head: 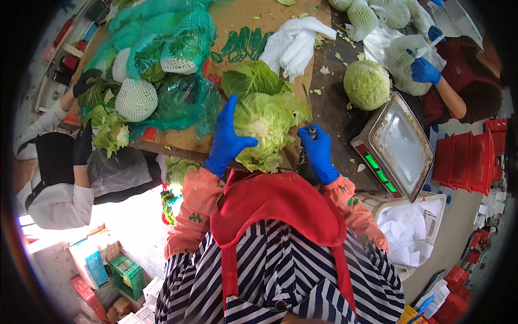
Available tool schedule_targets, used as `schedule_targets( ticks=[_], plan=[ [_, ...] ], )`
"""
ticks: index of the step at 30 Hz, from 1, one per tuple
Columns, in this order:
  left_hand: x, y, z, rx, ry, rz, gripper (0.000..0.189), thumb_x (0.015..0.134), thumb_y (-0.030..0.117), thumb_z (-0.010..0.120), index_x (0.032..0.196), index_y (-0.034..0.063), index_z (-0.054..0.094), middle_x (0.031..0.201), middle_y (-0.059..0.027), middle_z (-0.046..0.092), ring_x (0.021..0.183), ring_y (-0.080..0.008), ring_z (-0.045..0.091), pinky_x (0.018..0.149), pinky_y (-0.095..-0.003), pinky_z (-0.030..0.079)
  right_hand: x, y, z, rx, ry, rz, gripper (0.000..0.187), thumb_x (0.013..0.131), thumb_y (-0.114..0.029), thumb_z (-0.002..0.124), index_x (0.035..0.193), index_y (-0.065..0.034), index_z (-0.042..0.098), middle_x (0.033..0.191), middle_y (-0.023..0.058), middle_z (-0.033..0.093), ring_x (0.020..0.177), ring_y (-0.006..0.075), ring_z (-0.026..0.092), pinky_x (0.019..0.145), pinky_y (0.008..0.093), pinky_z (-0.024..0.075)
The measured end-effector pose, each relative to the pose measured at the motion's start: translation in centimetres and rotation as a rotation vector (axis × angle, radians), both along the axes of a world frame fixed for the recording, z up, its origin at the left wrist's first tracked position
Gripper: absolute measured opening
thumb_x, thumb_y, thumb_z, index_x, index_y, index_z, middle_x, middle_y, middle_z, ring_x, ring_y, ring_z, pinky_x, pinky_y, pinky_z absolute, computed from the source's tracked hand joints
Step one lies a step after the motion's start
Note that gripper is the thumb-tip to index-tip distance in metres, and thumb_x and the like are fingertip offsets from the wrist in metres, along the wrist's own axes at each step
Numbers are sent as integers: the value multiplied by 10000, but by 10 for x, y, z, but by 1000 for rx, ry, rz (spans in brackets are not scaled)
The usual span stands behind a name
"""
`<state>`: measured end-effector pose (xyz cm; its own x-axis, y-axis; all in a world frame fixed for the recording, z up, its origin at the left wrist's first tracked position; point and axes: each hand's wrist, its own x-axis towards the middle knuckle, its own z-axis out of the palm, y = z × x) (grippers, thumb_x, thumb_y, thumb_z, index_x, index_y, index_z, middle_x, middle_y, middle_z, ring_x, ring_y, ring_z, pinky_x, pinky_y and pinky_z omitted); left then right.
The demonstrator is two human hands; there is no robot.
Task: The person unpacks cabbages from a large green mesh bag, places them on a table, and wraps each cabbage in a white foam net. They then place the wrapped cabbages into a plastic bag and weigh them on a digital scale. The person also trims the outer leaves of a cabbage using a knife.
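A pale green cabbage (pixel 265 125) lies on the table before me, its cut stem end turned up. Along its left side rests my left hand (pixel 227 139) in a blue glove, fingers stretched along it and thumb over its near edge. A large loose cabbage leaf (pixel 253 79) lies just beyond. To the right of the cabbage, my right hand (pixel 319 149), also gloved in blue, is closed around what looks like a knife (pixel 312 130). A thin blade seems to point away from me; most of the handle is hidden in the fist.
White foam net sleeves (pixel 293 42) lie beyond the cabbage. At left is a green mesh bag (pixel 190 28) of netted cabbages, with a dark-gloved co-worker (pixel 56 174). At right are another cabbage (pixel 367 85), a scale (pixel 404 141) and a co-worker's blue-gloved hand (pixel 425 71) holding a plastic bag.
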<state>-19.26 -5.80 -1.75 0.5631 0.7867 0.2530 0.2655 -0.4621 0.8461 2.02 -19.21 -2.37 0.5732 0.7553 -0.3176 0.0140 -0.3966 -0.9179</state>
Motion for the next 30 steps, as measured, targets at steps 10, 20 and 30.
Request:
schedule_targets(
  ticks=[10, 20, 30],
  plan=[
    [-7, 27, 13, -57, 79, -241, 1112, 529, 154, 819, 1456, 72, 210, 1459, -141, 305, 1339, -312, 296, 1104, -391, 241, 23, 81, -18, 194, -315, 78, 371, 772, -190, 752, 1076, -43, 598, 849, 41, 613, 796, 102, 584, 684, 263, 486],
    [-2, 69, 10, -155, 28, -486, 1073, 601, 147, 785, 1472, 87, 161, 1511, -111, 205, 1403, -267, 165, 1140, -384, 144, 19, 75, 39, 525, -585, 245, 255, 801, -194, 710, 1013, -69, 647, 883, 94, 633, 730, 196, 609, 664, 297, 489],
    [23, -12, 17, 31, 297, 208, 1168, 600, 405, 832, 1438, -10, 132, 1438, -291, 219, 1312, -437, 269, 1073, -460, 262, 22, 112, 57, 190, -771, 752, 378, 748, -314, 710, 1067, -120, 656, 846, 122, 646, 769, 298, 638, 673, 368, 502]
  ],
)
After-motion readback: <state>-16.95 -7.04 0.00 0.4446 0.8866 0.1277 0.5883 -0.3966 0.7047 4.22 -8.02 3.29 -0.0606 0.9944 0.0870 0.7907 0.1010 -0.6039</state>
